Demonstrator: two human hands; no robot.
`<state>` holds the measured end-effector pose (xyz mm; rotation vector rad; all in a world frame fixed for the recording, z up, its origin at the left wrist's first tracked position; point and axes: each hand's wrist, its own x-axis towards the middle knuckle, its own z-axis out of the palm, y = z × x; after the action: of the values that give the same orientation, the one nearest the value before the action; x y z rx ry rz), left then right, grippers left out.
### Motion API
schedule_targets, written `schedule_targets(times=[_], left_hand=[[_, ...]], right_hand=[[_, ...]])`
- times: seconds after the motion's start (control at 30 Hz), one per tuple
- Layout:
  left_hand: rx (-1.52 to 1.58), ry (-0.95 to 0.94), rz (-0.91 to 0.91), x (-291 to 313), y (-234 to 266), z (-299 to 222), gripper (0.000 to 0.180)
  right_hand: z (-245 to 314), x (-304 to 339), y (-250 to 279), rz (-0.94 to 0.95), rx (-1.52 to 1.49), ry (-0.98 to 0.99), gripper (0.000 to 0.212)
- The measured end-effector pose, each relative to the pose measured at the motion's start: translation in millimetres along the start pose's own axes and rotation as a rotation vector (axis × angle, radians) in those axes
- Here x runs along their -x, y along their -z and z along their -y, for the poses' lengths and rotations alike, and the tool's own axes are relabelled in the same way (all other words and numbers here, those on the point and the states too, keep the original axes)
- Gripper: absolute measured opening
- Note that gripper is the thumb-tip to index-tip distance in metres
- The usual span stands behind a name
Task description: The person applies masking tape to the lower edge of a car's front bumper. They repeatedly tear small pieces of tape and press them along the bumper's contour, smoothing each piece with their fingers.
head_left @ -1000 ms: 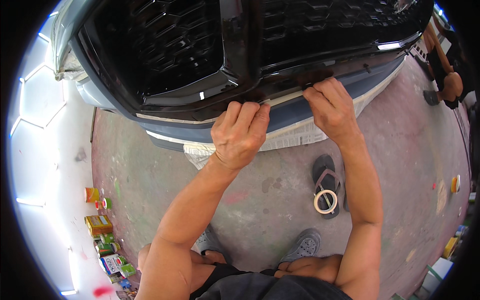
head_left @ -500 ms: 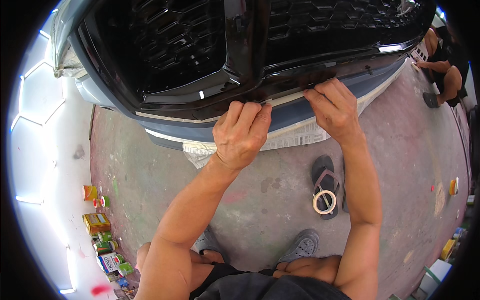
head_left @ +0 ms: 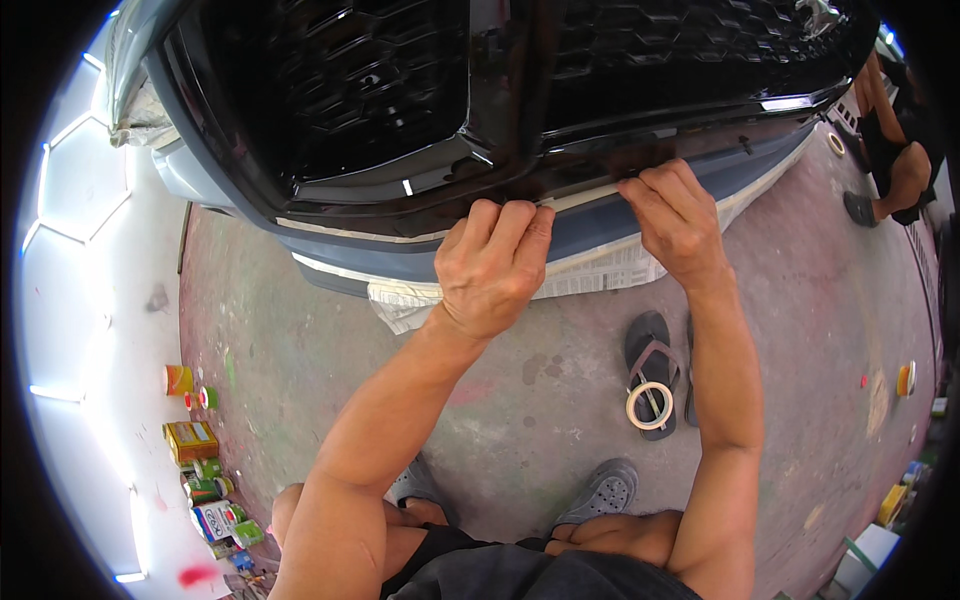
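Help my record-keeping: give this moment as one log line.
left hand: at masking tape strip; right hand: at same strip; strip: along grey bumper; tape roll: on flip-flop

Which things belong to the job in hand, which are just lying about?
In the job:
left hand, right hand, both at the pale tape strip
grey-blue bumper
newsprint along it
tape roll, probably

Lying about:
black flip-flop under the roll
cans, far left

Tape ring (head_left: 836,145) newly visible, co-worker's arm (head_left: 880,98) withdrawn
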<state>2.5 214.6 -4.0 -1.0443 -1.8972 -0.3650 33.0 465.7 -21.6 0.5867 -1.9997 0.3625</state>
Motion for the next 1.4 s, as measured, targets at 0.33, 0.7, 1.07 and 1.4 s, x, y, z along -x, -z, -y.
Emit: schedule_targets(times=[0.33,0.7,1.07,1.4], left_hand=[[-0.002,-0.023,-0.025,0.5,-2.8,2.5,0.02],[0.001,-0.002,-0.008,1.2,-1.3,0.8,0.02],[-0.003,-0.06,-0.053,1.9,-5.4,7.5,0.024],[-0.001,-0.058,-0.038,3.0,-4.1,7.3,0.023]], right_hand=[[-2.9,3.2,-2.3,-0.006,-0.004,0.02,0.032],[-3.8,3.0,-1.4,-0.003,0.02,0.037,0.034],[-4.8,3.9,-3.8,-0.021,-0.019,0.031,0.029],[-5.8,3.8,-2.6,-0.023,-0.039,0.047,0.027]])
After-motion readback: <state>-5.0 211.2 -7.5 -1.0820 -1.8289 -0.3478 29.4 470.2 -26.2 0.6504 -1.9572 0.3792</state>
